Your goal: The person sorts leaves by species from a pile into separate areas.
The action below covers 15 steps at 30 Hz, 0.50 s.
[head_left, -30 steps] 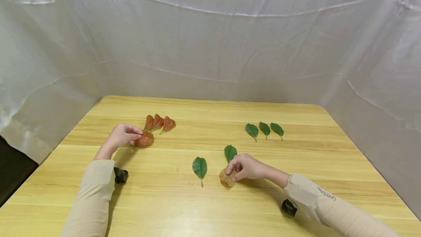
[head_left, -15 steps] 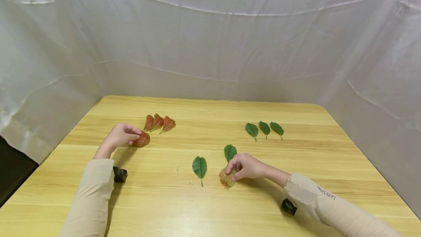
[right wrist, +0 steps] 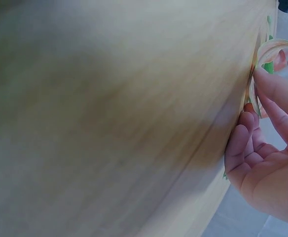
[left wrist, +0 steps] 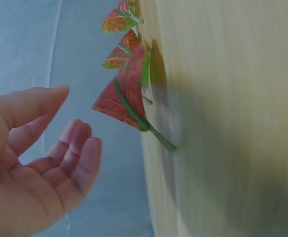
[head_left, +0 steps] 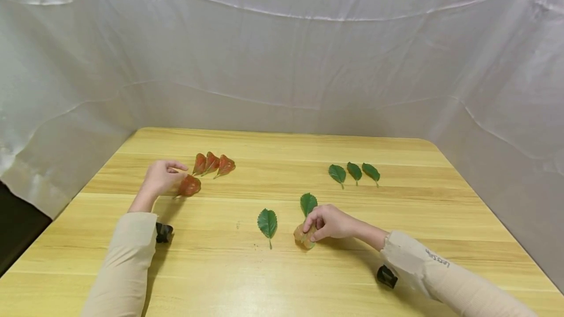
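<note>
A red leaf (head_left: 190, 186) lies on the wooden table just in front of a group of red leaves (head_left: 212, 163). Close beside it is my left hand (head_left: 163, 178); the left wrist view shows a gap between the fingers (left wrist: 87, 160) and the nearest red leaf (left wrist: 126, 94). Toward the middle, my right hand (head_left: 331, 221) pinches a pale orange-brown leaf (head_left: 301, 238) between thumb and fingers, low over the table. In the right wrist view that leaf (right wrist: 272, 48) curls up past the thumb. Behind it lies a green leaf (head_left: 308, 203), its lower end hidden by the hand.
Another green leaf (head_left: 267, 223) lies left of the right hand. Three green leaves (head_left: 354, 171) form a row at the back right. The wooden table (head_left: 211, 278) reaches back to a pale cloth screen (head_left: 282, 72).
My left hand has drawn the red leaf slightly left, then released it and moved a little away. The right hand and its leaf have stayed in place.
</note>
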{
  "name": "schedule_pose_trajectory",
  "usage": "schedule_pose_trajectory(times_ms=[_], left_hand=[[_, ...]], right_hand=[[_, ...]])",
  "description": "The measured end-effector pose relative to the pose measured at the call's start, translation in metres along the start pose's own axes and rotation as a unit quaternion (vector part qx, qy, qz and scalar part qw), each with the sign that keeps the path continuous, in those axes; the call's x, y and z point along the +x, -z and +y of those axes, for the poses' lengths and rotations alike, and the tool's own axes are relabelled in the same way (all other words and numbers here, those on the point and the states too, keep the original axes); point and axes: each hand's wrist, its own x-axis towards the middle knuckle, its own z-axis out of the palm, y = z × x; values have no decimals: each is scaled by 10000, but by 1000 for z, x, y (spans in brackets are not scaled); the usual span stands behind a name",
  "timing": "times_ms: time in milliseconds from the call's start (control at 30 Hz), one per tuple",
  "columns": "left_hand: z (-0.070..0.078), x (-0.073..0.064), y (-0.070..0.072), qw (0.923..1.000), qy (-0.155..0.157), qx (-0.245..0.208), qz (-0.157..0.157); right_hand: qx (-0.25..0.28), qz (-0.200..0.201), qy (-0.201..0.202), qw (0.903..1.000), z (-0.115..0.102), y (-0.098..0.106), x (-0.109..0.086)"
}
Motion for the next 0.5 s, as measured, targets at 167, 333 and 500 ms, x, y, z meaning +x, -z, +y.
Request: schedule_pose_trajectory(times_ms=[167,333,500], left_hand=[[4,1,-4,9982,-369,154,447],[8,5,-12,9956,-719,145,577],[14,10,-23,9952,-902,3,380]], right_hand=[[10,10,10,10000,1,0,0],[13,34,-6,10000,0,0,0],[19,48,0,10000,0,0,0]])
